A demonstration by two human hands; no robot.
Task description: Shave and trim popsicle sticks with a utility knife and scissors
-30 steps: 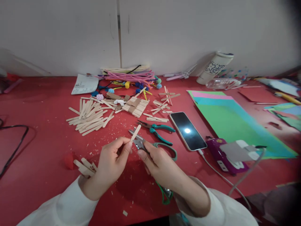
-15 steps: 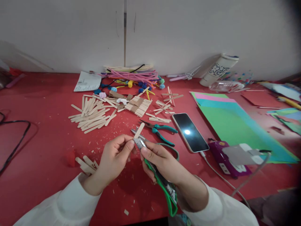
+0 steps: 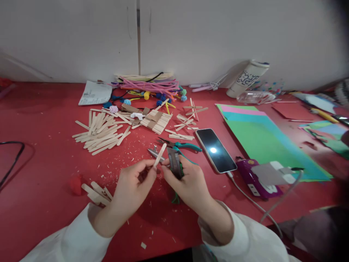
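Observation:
My left hand (image 3: 133,189) pinches a wooden craft stick (image 3: 160,155) between thumb and fingers, with the stick's rounded end pointing up and away. My right hand (image 3: 189,178) is wrapped round a green and grey utility knife (image 3: 174,160). The knife stands beside the stick, its grey head turned upward, and most of its green body is hidden by the hand. Just beyond both hands lie scissors (image 3: 155,154), partly covered, and teal-handled pliers (image 3: 188,146). Small wood chips are scattered over the red table (image 3: 49,145) around the hands.
A pile of craft sticks (image 3: 102,133) lies at left, near a taped stick panel (image 3: 156,122). Pink pipe cleaners (image 3: 147,85) are at the back. To the right are a phone (image 3: 215,151), purple power block (image 3: 256,178), coloured paper (image 3: 259,134) and a tumbler (image 3: 247,79).
The knife has been drawn away from the stick and turned, its head now pointing up instead of lying against the stick. My left hand still holds the stick. The view has shifted slightly.

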